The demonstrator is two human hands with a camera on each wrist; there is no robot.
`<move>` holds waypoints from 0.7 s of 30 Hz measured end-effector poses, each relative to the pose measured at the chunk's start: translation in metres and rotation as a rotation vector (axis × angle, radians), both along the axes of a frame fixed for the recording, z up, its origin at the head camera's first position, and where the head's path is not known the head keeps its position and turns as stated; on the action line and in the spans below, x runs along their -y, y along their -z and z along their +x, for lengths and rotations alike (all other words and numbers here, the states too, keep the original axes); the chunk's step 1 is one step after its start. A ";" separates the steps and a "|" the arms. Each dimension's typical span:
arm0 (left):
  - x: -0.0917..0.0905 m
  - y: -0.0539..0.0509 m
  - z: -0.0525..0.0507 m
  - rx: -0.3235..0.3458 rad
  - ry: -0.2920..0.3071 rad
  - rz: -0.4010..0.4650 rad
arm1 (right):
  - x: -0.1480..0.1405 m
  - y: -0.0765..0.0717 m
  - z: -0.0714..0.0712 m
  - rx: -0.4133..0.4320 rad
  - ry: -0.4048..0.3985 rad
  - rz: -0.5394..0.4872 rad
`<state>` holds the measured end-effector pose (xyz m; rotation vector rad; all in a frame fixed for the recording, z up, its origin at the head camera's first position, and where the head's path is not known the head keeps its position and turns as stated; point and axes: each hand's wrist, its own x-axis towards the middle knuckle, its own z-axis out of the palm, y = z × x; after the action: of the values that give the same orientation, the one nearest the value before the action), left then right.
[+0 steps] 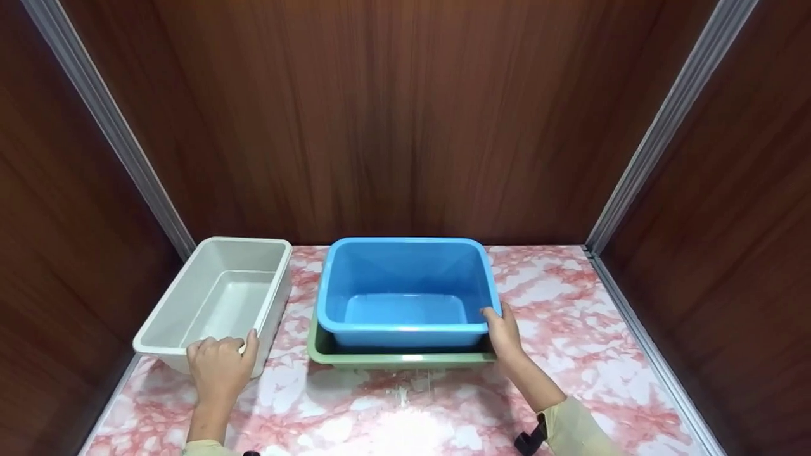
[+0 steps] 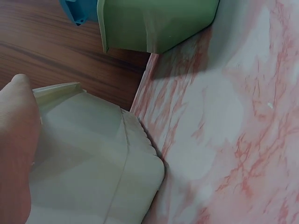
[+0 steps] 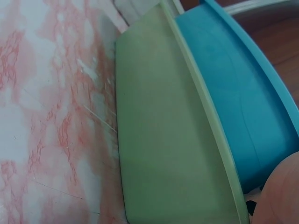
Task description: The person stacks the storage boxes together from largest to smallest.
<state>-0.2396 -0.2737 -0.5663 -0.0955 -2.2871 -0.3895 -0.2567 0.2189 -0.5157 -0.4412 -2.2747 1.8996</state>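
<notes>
A grey-white rectangular basin (image 1: 279, 304) stands at the left of the table. My left hand (image 1: 220, 367) grips its near rim at the right corner, fingers curled over the edge. In the middle, a blue basin (image 1: 405, 329) sits partly inside a larger green basin (image 1: 405, 362), its rim well above the green one. My right hand (image 1: 504, 332) pinches the blue basin's near right corner, thumb over the rim; its other fingers are mostly hidden behind the wall. The right wrist view shows the green basin's side (image 3: 163, 126) with the blue wall (image 3: 233, 98) rising out of it.
The tabletop (image 1: 557, 329) has a red and white marbled surface. Brown wood-grain panels (image 1: 393, 120) enclose it at the back and both sides, joined by grey metal posts (image 1: 671, 126). A black strap piece (image 1: 531, 438) hangs at the right wrist.
</notes>
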 end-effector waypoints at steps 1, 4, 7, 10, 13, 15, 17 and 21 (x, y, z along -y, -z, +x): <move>-0.001 -0.001 0.000 -0.012 -0.001 0.001 | 0.000 0.000 0.000 -0.003 -0.001 0.000; -0.003 -0.002 0.000 -0.050 -0.001 -0.004 | -0.001 0.000 0.000 -0.016 0.000 0.005; -0.007 -0.003 0.000 -0.062 0.014 -0.014 | -0.003 0.000 0.000 -0.017 0.011 -0.002; -0.008 -0.002 0.002 -0.060 0.018 -0.021 | -0.003 0.001 0.000 -0.016 0.012 0.001; -0.009 0.000 0.005 -0.067 0.012 -0.021 | -0.003 0.003 0.001 -0.005 0.005 -0.003; -0.009 0.002 0.007 -0.074 0.005 -0.024 | -0.003 0.003 0.002 0.000 -0.002 -0.009; -0.010 0.002 0.009 -0.075 0.008 -0.020 | -0.003 0.004 0.002 -0.001 -0.013 -0.019; -0.012 0.000 0.009 -0.071 0.012 -0.024 | -0.003 0.004 0.001 -0.018 -0.017 -0.018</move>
<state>-0.2303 -0.2621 -0.5664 -0.1330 -2.2224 -0.3598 -0.2556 0.2221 -0.5193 -0.4072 -2.2591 1.9260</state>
